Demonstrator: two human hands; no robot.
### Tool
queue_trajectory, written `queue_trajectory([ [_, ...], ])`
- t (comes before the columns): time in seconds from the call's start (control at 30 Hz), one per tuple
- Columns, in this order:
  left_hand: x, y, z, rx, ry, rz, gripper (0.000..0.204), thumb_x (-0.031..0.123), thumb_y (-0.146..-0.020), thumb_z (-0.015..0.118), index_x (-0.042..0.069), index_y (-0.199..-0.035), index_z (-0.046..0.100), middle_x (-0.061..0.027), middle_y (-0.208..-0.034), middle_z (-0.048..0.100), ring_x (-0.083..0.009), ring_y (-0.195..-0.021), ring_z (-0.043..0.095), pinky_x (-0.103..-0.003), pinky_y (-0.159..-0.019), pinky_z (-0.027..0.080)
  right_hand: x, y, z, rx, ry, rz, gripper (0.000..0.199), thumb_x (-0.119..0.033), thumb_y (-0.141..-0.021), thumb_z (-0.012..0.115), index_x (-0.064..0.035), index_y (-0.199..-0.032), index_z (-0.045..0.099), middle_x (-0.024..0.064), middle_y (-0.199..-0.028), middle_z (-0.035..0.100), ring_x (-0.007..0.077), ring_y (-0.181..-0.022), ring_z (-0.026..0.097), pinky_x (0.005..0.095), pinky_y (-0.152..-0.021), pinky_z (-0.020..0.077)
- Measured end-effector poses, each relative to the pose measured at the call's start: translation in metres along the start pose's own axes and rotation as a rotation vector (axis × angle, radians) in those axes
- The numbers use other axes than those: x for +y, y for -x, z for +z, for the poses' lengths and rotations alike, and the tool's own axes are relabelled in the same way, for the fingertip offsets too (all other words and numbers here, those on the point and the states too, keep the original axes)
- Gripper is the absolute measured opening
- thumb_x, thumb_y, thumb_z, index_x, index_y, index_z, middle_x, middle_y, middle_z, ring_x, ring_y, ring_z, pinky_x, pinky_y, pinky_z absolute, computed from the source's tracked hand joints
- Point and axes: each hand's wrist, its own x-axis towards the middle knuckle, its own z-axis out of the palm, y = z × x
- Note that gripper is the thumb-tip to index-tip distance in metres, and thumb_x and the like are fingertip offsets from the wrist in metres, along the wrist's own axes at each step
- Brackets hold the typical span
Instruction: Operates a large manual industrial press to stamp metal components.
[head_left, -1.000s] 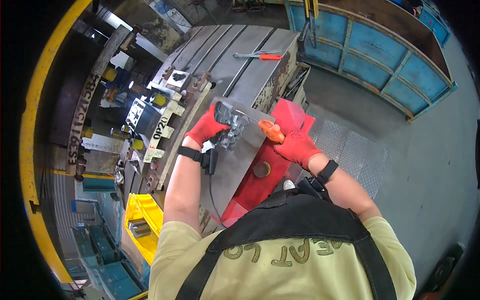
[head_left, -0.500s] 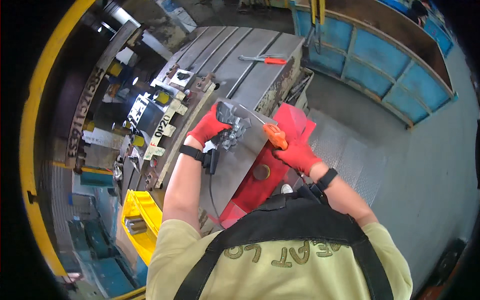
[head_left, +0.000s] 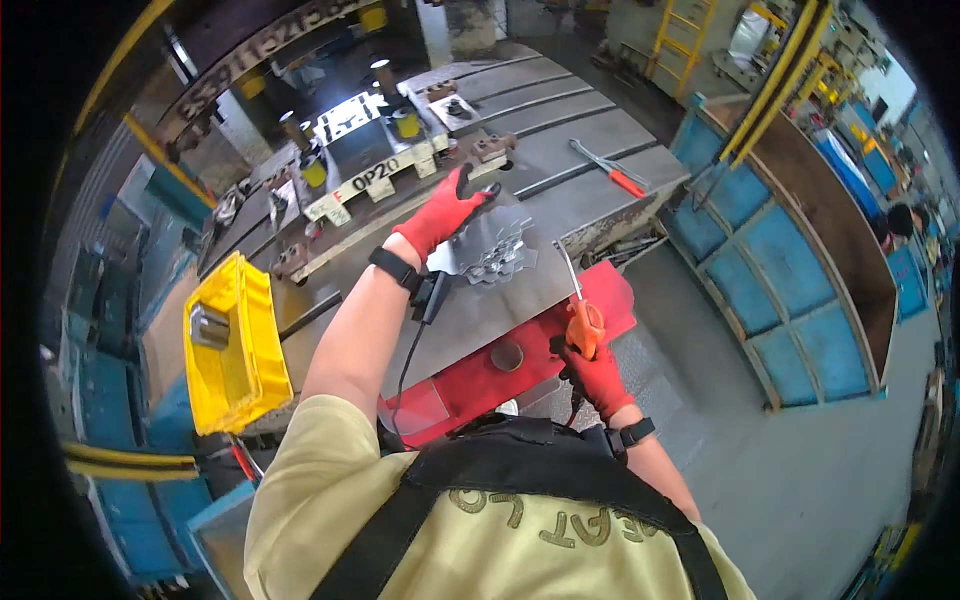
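My right hand (head_left: 597, 378), in a red glove with a dark palm, is closed around the orange handle of a tool with a thin metal rod (head_left: 574, 270). The rod points up and away, beside the edge of the grey metal table (head_left: 545, 285). My left hand (head_left: 450, 213), gloved the same way, hovers past the far left side of a small pile of thin, shiny sheet-metal pieces (head_left: 497, 247). Its thumb and fingers are apart, and I see nothing clearly held. The pieces lie overlapping on the table, partly behind the left wrist.
A press die (head_left: 365, 170) with pale blocks stands beyond my left hand. Red-handled pliers (head_left: 610, 170) lie on the slotted bed. At left is a yellow bin (head_left: 262, 335) holding metal parts (head_left: 208, 326). A red ledge (head_left: 455, 385) runs along the near side; a blue container (head_left: 775, 265) stands right.
My left hand has come off the metal pieces and moved away toward the die, its fingers parting. The right hand has lowered, with the tool turned more upright. The view has shifted.
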Motion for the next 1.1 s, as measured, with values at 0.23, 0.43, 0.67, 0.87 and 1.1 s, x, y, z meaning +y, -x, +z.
queue_trajectory([
  [0.23, 0.064, 0.092, -0.024, 0.073, 0.279, -0.132, 0.048, 0.011, -0.074, 0.059, 0.004, -0.117, 0.039, -0.0049, -0.107, 0.05, -0.0119, -0.096, 0.047, -0.026, -0.081, 0.039, -0.004, -0.01, -0.006, -0.094, -0.185, -0.041, 0.022, -0.014, -0.073, 0.059, -0.0052, -0.093, 0.053, 0.0001, -0.069, 0.055, 0.0067, -0.053, 0.049, 0.0204, -0.046, 0.0379],
  [0.43, 0.105, 0.216, 0.039, -0.015, 0.298, -0.28, 0.049, 0.022, -0.071, 0.062, 0.003, -0.112, 0.043, -0.009, -0.097, 0.052, -0.0166, -0.084, 0.051, -0.029, -0.072, 0.042, -0.011, -0.007, 0.027, -0.409, 0.129, -0.35, 0.033, -0.01, -0.071, 0.059, -0.0023, -0.101, 0.05, 0.0069, -0.084, 0.057, 0.0141, -0.073, 0.056, 0.0267, -0.062, 0.0445],
  [0.67, 0.112, 0.281, 0.061, 0.656, -0.164, -0.335, 0.028, 0.027, -0.069, 0.061, 0.006, -0.079, 0.046, -0.0128, -0.077, 0.049, -0.0306, -0.072, 0.049, -0.035, -0.064, 0.04, -0.05, 0.052, 0.096, -0.889, 0.897, -0.861, 0.058, -0.02, -0.067, 0.059, -0.0085, -0.118, 0.035, 0.0129, -0.1, 0.052, 0.0295, -0.087, 0.053, 0.0345, -0.074, 0.0425],
  [0.87, 0.091, 0.323, 0.036, 0.839, -0.418, -0.508, 0.028, 0.026, -0.07, 0.059, 0.005, -0.087, 0.051, -0.0135, -0.077, 0.054, -0.0301, -0.075, 0.052, -0.034, -0.063, 0.042, -0.056, 0.067, 0.12, -1.165, 0.771, -0.879, 0.064, -0.032, -0.066, 0.061, -0.0049, -0.117, 0.034, 0.0163, -0.102, 0.05, 0.0293, -0.09, 0.051, 0.0353, -0.075, 0.0417],
  [1.1, 0.017, 0.388, -0.034, 1.32, -0.323, -0.489, 0.024, 0.021, -0.067, 0.062, 0.006, -0.084, 0.055, -0.0121, -0.077, 0.058, -0.0264, -0.073, 0.056, -0.034, -0.062, 0.043, -0.041, 0.027, 0.139, -1.195, 0.841, -0.736, 0.056, -0.029, -0.069, 0.061, -0.0047, -0.115, 0.04, 0.0126, -0.105, 0.051, 0.0231, -0.09, 0.053, 0.0311, -0.078, 0.0409],
])
